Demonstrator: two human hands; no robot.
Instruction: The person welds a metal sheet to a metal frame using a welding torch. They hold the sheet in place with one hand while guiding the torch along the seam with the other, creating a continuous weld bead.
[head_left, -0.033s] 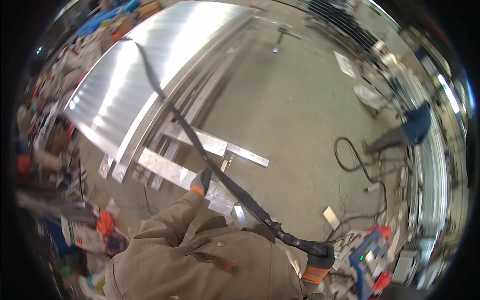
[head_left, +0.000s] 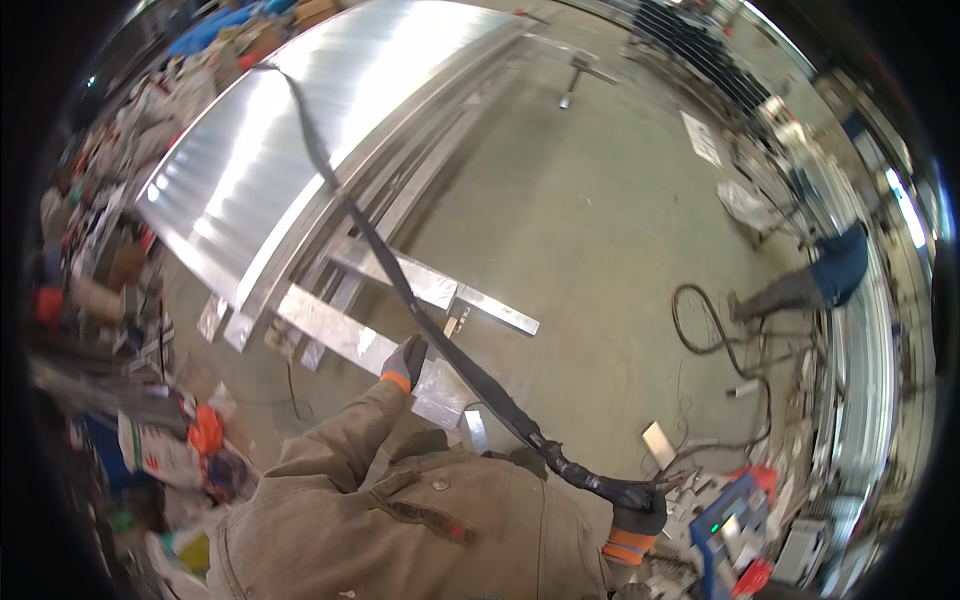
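My right hand point(head_left: 648, 514), in a dark glove with an orange cuff, is closed round the end of a thick black-wrapped cable point(head_left: 490, 393). From there the cable rises in front of me and crosses to the far left, over a large shiny metal panel point(head_left: 265, 150). A thin tip sticks out beside the right hand; its kind is too small to tell. My left hand point(head_left: 404, 360), in a grey and dark glove, lies on a flat metal bar point(head_left: 335, 325), close to the cable. Its fingers look stretched out along the metal and partly hidden.
Under the panel run long metal beams point(head_left: 415, 190). A shorter bar point(head_left: 500, 312) juts out at centre. A blue-framed machine point(head_left: 715, 530) stands by my right side among scraps. A black hose point(head_left: 690, 330) loops over the floor near a bending co-worker point(head_left: 835, 270). Clutter point(head_left: 110, 220) lines the left.
The whole view has shifted slightly, with the far things now a little lower and further right. Both hands stay in place, the right one still round the cable.
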